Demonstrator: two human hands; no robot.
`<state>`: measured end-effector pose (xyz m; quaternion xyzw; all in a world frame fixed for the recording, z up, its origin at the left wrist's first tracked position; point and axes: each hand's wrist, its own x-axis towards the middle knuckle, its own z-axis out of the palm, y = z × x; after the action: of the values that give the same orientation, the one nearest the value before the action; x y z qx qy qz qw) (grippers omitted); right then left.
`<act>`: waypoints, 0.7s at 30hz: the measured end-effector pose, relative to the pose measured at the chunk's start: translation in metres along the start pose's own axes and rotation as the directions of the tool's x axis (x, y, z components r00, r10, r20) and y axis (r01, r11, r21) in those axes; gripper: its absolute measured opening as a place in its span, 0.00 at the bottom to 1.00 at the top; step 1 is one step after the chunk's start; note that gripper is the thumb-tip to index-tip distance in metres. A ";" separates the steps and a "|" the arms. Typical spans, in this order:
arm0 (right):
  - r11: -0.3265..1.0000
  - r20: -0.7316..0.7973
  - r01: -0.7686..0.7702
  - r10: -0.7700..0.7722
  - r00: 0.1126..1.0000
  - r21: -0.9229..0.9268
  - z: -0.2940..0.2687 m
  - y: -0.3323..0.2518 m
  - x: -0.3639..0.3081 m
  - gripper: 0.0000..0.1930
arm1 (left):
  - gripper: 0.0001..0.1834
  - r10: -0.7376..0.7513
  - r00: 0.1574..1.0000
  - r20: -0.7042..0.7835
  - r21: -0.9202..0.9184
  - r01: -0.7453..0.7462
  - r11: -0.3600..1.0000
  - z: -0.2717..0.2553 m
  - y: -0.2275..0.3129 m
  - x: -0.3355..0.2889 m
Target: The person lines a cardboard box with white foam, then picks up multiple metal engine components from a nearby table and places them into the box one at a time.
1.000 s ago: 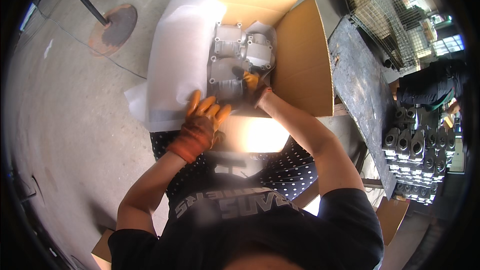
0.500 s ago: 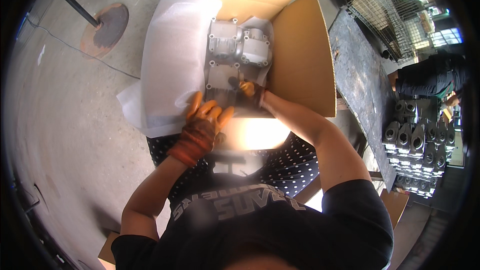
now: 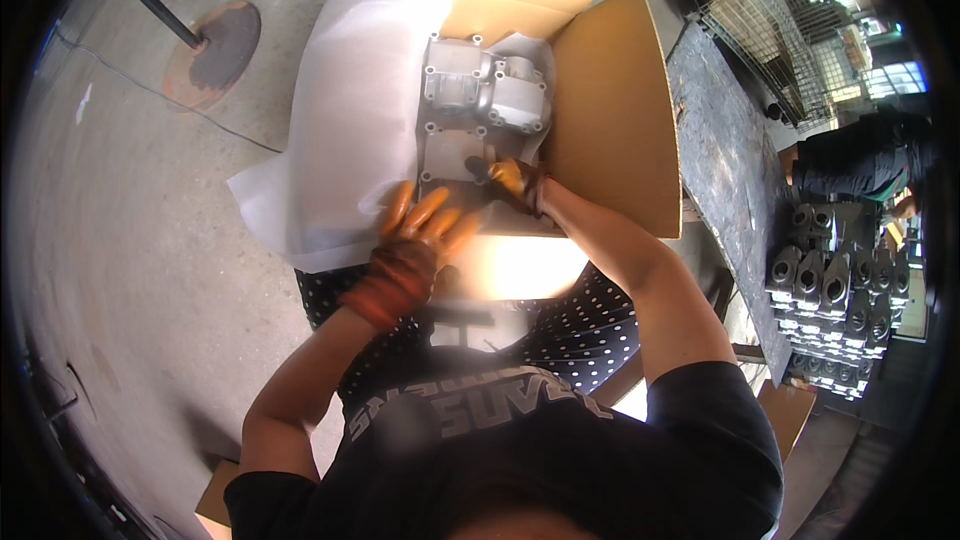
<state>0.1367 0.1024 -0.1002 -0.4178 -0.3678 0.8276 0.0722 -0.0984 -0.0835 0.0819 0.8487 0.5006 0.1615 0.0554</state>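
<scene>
Several grey cast-metal housings with bolt lugs lie in an open cardboard box (image 3: 615,110). Two of them, an upper-left housing (image 3: 457,60) and a right-hand housing (image 3: 517,98), sit side by side. At the nearer housing (image 3: 455,155), my right hand (image 3: 513,183) in a dark and orange glove closes on the right edge; some of its fingers are hidden in the gap there. My left hand (image 3: 412,245), in an orange glove, hovers over the box's near-left corner with fingers spread. Its fingertips are beside a white foam sheet (image 3: 350,120) draped over the left side.
Right of the box stands a dark worn tabletop (image 3: 725,130), with a wire cage (image 3: 760,20) beyond. Stacked dark metal parts (image 3: 830,280) stand near another person (image 3: 850,160) at far right. A round rusty base (image 3: 225,50) with a pole and a cable occupy the left floor.
My left hand has shifted slightly right and its fingers have lifted off the foam sheet's edge, blurred by motion. My right hand stays at the nearer housing.
</scene>
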 end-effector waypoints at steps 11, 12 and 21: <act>0.455 -0.294 -0.238 -0.055 0.954 -0.858 0.099 -0.076 -0.024 0.33 | 0.43 -0.083 0.987 0.135 0.017 0.081 0.997 -0.015 0.003 0.006; 0.454 -0.455 -0.375 -0.076 0.887 -0.808 0.105 -0.080 -0.038 0.33 | 0.44 -0.096 0.984 0.152 0.023 0.093 0.995 -0.016 0.004 0.004; -0.735 0.011 -0.433 -0.513 0.858 -0.522 0.045 -0.089 -0.088 0.15 | 0.35 -0.170 0.976 0.136 -0.039 0.177 0.983 -0.018 0.006 0.016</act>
<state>0.1433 0.1046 0.0330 -0.3580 -0.8776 -0.2384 -0.2117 -0.0915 -0.0735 0.1038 0.8089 0.5636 0.1123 0.1240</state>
